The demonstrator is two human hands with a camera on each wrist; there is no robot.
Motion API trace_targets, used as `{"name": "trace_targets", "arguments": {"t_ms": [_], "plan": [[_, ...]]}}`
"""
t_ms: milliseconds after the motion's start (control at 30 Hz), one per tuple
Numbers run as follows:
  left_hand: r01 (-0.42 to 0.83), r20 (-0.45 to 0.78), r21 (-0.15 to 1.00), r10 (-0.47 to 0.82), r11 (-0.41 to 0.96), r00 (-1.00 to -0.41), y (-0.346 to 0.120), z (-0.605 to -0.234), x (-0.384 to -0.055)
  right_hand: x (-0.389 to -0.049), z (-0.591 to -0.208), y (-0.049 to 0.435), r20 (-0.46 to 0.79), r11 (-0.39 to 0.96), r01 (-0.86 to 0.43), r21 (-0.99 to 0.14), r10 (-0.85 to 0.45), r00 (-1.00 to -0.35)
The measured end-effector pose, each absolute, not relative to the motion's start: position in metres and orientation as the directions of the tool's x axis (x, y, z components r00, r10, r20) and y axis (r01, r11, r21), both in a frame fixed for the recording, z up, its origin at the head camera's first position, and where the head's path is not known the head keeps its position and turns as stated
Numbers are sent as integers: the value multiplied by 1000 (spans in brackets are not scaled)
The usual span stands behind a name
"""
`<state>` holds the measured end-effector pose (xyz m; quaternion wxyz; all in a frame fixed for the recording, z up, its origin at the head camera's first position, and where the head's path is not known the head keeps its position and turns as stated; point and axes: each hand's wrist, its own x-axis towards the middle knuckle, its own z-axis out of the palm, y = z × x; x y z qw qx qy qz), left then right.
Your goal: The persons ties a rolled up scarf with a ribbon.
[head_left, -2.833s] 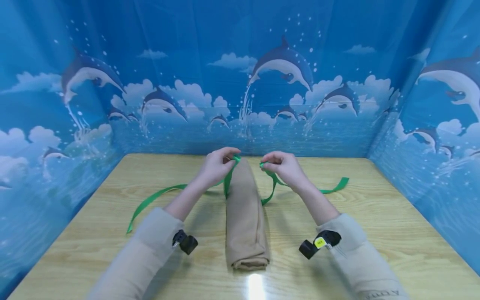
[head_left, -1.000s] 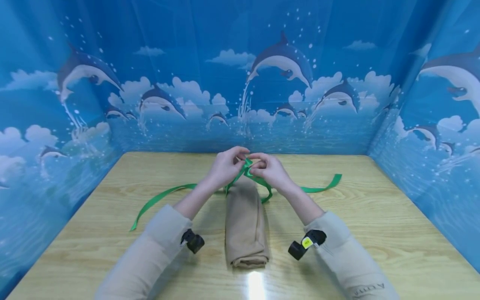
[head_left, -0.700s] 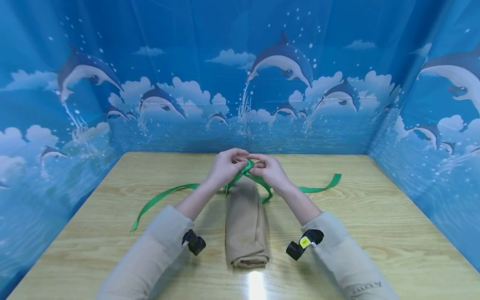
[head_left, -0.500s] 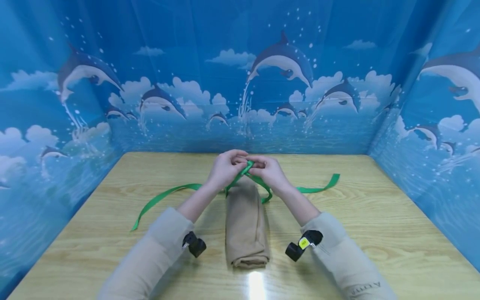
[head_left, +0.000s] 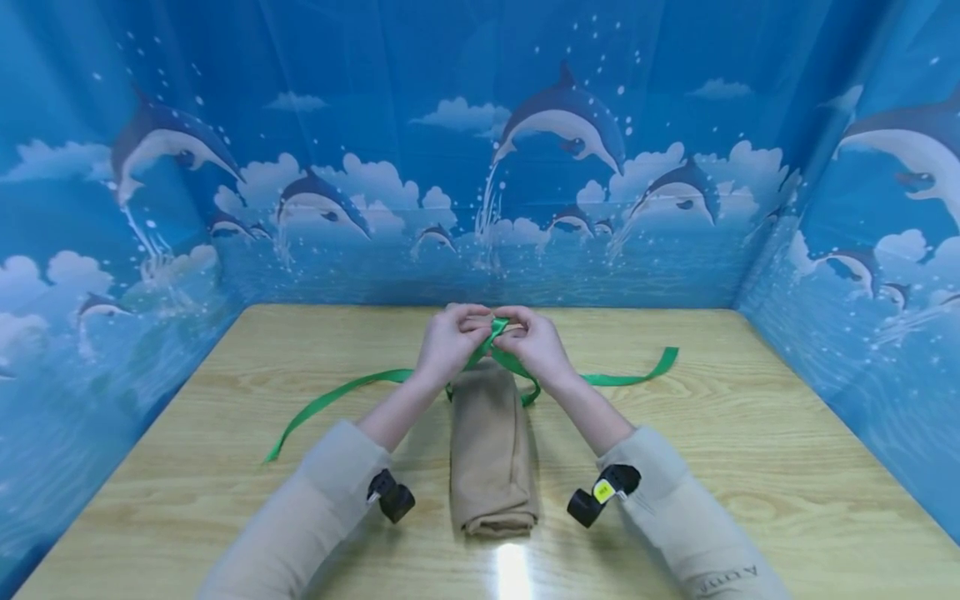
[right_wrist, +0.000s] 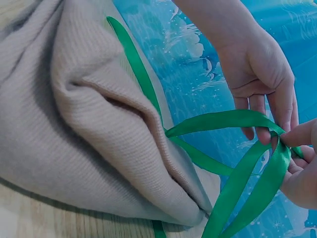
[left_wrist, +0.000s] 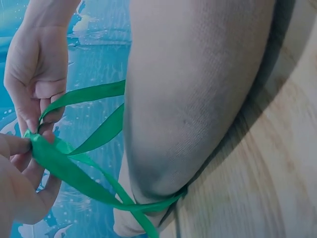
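A green satin ribbon (head_left: 508, 363) runs round a rolled beige knitted cloth (head_left: 492, 450) lying lengthwise on the table. Above the roll's far end, the left hand (head_left: 448, 340) pinches the ribbon between thumb and fingers. Close beside it the right hand (head_left: 536, 343) pinches the ribbon too, where the strands cross. In the left wrist view both hands meet at the crossing, and loops of ribbon (left_wrist: 74, 176) slope down to the cloth roll (left_wrist: 193, 99). The right wrist view shows ribbon loops (right_wrist: 270, 186) hanging from the fingertips, beside the roll's folded layers (right_wrist: 114, 129).
One ribbon tail (head_left: 322, 404) curves over the wooden table (head_left: 187, 467) to the left; the other tail (head_left: 637, 379) lies to the right. A blue dolphin-print curtain (head_left: 375, 125) encloses the back and sides. Black wrist cameras sit on both sleeves.
The hands have come together over the roll, bringing the two held ribbon parts from apart to crossed. Over the last second the hands shifted only slightly; both tails drew in a little.
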<state>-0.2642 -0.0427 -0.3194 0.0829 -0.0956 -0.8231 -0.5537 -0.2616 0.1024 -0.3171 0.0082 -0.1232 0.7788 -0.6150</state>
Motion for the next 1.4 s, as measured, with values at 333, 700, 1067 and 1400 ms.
{"name": "trace_targets", "arguments": {"t_ms": [333,700,1067,1400], "plan": [[262,272,908,16,326,-962,-39,-327,-263,-263,-319,101,113,237,-148,-960,-155,-982],[338,365,875,-13,347,-931,-36,-330,-262,-261,-323,101,134,281,-167,-945,-132,-982],[249,264,936,-29,249,-964,-36,-332,-261,-260,-323,100,173,338,-221,-915,-166,-971],[72,73,997,-22,39,-997,-34,-330,-265,-261,-323,99,232,433,-281,-856,-163,-959]]}}
